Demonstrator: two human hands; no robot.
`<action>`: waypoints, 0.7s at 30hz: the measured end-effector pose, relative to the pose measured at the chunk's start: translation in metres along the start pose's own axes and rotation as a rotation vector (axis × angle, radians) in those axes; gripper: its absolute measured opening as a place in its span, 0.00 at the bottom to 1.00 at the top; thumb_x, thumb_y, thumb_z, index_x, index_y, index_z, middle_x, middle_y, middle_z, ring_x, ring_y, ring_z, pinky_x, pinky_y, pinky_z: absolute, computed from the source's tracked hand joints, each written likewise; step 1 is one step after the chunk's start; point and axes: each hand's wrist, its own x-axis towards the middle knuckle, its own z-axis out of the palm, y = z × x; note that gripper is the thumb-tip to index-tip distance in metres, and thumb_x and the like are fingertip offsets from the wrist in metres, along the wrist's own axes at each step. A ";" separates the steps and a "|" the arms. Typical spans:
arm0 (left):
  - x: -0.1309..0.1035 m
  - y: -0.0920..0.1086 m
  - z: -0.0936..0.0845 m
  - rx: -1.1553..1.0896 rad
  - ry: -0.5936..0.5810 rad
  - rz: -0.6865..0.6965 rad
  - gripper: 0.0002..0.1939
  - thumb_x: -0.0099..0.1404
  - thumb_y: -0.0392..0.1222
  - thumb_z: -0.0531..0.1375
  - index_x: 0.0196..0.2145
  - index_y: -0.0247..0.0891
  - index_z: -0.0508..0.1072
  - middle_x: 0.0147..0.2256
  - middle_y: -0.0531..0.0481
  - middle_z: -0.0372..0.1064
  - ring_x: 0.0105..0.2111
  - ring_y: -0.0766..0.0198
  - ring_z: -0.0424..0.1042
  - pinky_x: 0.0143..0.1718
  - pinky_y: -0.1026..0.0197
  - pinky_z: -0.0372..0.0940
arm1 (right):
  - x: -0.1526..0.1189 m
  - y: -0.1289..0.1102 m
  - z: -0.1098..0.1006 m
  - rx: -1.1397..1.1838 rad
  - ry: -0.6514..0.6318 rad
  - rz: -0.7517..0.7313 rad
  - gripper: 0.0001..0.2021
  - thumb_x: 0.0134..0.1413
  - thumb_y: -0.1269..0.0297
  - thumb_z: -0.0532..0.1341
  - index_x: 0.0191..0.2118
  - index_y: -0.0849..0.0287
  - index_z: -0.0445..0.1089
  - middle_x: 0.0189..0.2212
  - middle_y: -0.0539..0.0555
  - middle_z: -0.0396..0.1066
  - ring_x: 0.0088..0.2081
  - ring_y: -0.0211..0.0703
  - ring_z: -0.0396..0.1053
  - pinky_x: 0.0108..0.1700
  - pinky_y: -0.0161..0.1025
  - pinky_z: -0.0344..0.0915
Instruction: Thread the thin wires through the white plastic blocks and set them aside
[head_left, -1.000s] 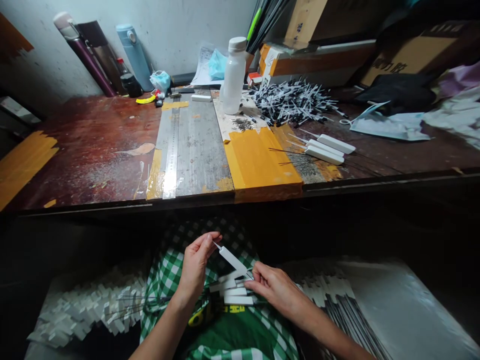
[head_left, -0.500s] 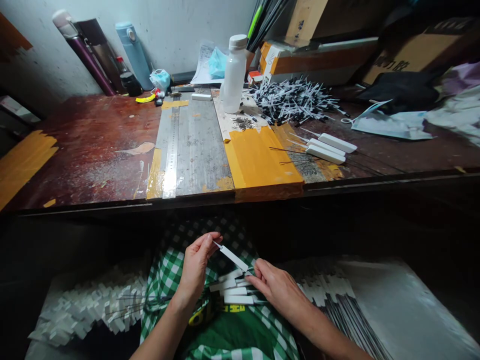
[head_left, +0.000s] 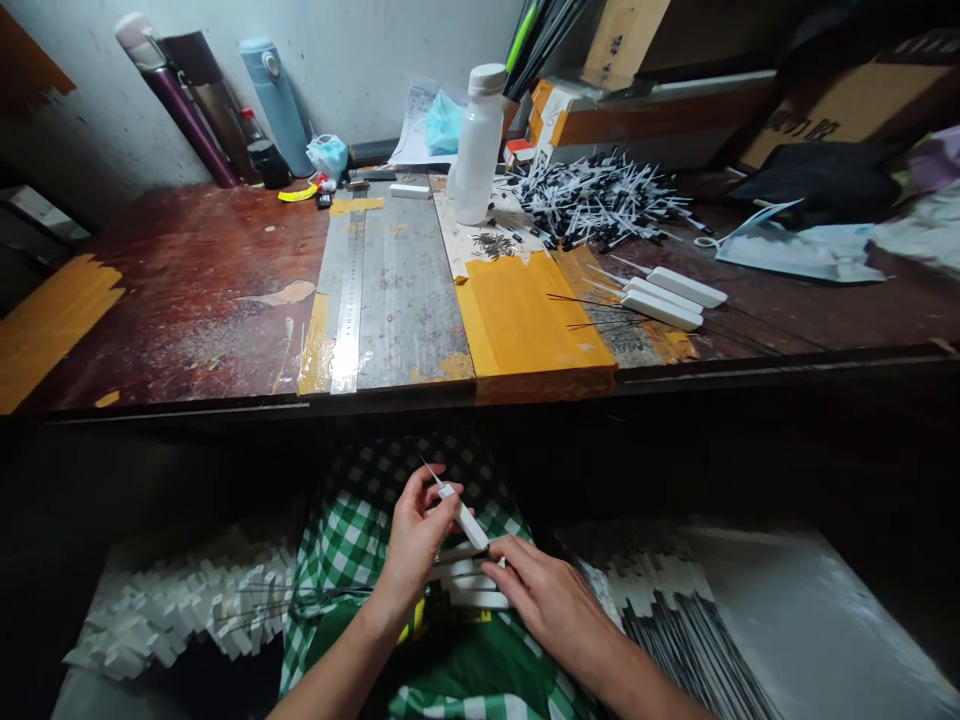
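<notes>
Above my lap, a slim white block [head_left: 470, 524] slants between my hands, a thin pointed pin rising from its upper end. My left hand [head_left: 417, 528] is closed round that upper end, thumb on top. At the lower end my right hand [head_left: 541, 590] pinches with thumb and forefinger; what it grips there is mostly hidden. Several similar white blocks [head_left: 480, 599] lie under the held one on the green checked apron [head_left: 349, 545], partly covered by the right fingers.
White blocks pile up at lower left [head_left: 187, 600]; more, with dark wires [head_left: 690, 640], lie at lower right. On the table [head_left: 195, 290] are a steel ruler [head_left: 349, 330], a translucent bottle [head_left: 477, 150], a heap of small black-and-white parts [head_left: 600, 200] and several white blocks [head_left: 667, 307].
My left hand has shifted from the thin tip down onto the white block's upper end, baring the pin. The right hand stays at the lower end. The view has shifted slightly.
</notes>
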 end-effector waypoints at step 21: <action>0.010 0.005 -0.018 -0.098 0.095 0.055 0.20 0.58 0.53 0.65 0.40 0.33 0.78 0.40 0.40 0.77 0.44 0.52 0.74 0.46 0.56 0.65 | 0.002 -0.002 -0.014 0.159 -0.194 0.110 0.14 0.64 0.62 0.48 0.38 0.54 0.71 0.32 0.51 0.76 0.35 0.44 0.74 0.35 0.35 0.62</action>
